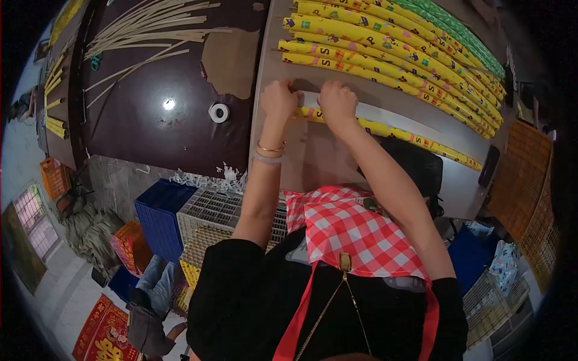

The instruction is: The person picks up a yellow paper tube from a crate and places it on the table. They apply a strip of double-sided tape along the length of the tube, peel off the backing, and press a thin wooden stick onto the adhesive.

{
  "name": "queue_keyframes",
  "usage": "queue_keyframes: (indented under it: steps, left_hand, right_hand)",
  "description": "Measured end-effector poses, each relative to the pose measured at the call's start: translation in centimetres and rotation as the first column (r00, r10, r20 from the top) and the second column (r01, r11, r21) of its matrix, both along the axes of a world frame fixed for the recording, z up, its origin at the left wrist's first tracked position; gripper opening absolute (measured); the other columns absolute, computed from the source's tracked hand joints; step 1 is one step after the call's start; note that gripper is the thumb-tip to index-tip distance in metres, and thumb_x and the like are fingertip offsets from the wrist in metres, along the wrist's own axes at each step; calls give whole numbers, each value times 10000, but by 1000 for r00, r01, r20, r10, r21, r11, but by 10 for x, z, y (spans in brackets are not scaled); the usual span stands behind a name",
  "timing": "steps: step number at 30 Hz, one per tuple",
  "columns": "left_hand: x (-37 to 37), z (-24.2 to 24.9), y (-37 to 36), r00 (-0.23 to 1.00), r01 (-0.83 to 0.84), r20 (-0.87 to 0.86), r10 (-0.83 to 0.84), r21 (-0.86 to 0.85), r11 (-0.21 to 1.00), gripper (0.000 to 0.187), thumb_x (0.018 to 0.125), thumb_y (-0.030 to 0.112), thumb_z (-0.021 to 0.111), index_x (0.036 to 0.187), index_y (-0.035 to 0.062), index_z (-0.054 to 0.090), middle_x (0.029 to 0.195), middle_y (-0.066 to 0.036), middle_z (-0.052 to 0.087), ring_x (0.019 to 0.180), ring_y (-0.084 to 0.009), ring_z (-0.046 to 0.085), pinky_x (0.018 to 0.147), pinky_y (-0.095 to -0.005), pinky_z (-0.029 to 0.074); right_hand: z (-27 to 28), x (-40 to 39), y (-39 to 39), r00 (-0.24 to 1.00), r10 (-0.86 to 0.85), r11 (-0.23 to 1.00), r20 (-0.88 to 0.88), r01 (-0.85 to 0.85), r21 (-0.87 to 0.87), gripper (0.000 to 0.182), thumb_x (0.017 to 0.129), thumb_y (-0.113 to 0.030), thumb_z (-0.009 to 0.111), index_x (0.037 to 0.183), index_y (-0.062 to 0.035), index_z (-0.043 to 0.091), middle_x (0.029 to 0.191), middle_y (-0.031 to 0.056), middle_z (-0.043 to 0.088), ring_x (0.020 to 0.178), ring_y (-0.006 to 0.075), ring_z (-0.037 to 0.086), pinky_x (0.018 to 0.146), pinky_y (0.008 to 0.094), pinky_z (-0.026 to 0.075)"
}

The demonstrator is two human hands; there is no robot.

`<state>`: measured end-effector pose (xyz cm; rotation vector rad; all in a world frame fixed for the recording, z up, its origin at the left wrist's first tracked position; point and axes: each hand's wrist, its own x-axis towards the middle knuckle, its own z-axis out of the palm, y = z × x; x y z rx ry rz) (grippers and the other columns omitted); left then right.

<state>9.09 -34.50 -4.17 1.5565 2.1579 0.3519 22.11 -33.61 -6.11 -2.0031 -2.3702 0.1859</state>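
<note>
On the grey-brown table, a long yellow patterned roll [409, 137] lies with a white strip of its sheet [391, 115] along its far side. Both my hands are at its left end. My left hand [280, 99] is closed at the very tip, and my right hand [338, 103] is closed a little further right. What exactly the fingers pinch is hidden under the knuckles. Beyond them lie several finished-looking yellow rolls [385, 45] side by side, with green rolls [457, 36] at the far right.
Thin pale sticks [150, 27], a brown paper piece [229, 63] and a white tape roll [219, 112] lie on the dark table [150, 132] at left. A dark object [489, 166] sits at the right edge. Crates [159, 210] and another person [147, 322] are lower left.
</note>
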Motion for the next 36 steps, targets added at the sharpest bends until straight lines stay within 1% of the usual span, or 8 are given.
queue_keyframes:
  steps: [9, 12, 14, 16, 18, 24, 30, 36]
  left_hand:
    - [-33, 12, 11, 996, -75, -65, 61, -233, 970, 236, 608, 282, 724, 730, 88, 665, 704, -98, 636, 677, -259, 622, 599, -344, 492]
    - [-24, 9, 6, 987, -105, -142, 81, -176, 979, 163, 636, 244, 694, 721, 119, 633, 746, -97, 631, 730, -268, 618, 625, -376, 496]
    - [-8, 2, 0, 949, -57, -295, 107, 172, 983, 153, 695, 209, 653, 763, 78, 611, 753, -130, 622, 728, -290, 612, 622, -386, 490]
    - [17, 14, 0, 957, -23, -283, 66, 153, 988, 157, 720, 180, 628, 785, 42, 590, 746, -155, 612, 732, -319, 601, 633, -402, 483]
    - [34, 21, -1, 999, 24, -32, -24, -3, 1000, 178, 686, 169, 640, 782, 28, 590, 745, -170, 608, 745, -338, 591, 649, -405, 480]
    - [31, -10, 9, 989, 143, 43, -143, 7, 990, 196, 620, 146, 653, 771, 31, 605, 766, -172, 608, 742, -353, 585, 666, -417, 481]
    - [31, -8, 17, 995, 94, 37, -91, -75, 993, 303, 583, 228, 740, 784, 30, 631, 784, -167, 622, 764, -339, 598, 653, -391, 487]
    - [31, -10, 22, 995, 101, 10, -101, -87, 991, 212, 589, 133, 659, 773, 29, 635, 800, -191, 615, 789, -349, 598, 703, -401, 497]
  right_hand:
    - [0, 1, -1, 1000, 7, 1000, 21, -7, -11, 163, 662, -186, 636, 725, -39, 604, 712, 100, 590, 666, 258, 619, 532, 364, 509]
    - [1, 1, 1, 1000, 10, 1000, 16, -10, -5, 150, 661, -182, 634, 716, -45, 605, 703, 91, 592, 646, 239, 620, 516, 353, 507]
    - [1, 0, 1, 997, 16, 999, 78, -13, -38, 95, 725, -129, 554, 752, -61, 615, 721, 61, 586, 658, 215, 611, 458, 313, 493]
    - [2, 1, 1, 994, 31, 999, 103, -28, -25, 92, 722, -126, 561, 747, -57, 616, 724, 65, 587, 660, 217, 612, 464, 315, 495]
    - [2, 0, -1, 991, 50, 999, 127, -49, -15, 90, 719, -124, 569, 741, -52, 617, 726, 69, 587, 663, 219, 612, 469, 317, 497]
    - [3, 5, 1, 998, 26, 1000, 58, -27, 7, 80, 708, -99, 571, 726, -34, 615, 692, 85, 590, 630, 223, 610, 482, 315, 501]
    - [30, 18, 9, 997, -22, 969, -77, 3, -247, 270, 730, -298, 614, 745, -29, 638, 742, 124, 625, 709, 272, 633, 551, 379, 506]
    - [49, 46, 14, 997, 6, 921, -76, -35, -387, 566, 706, -573, 569, 803, -23, 654, 743, 119, 628, 706, 286, 632, 592, 385, 496]
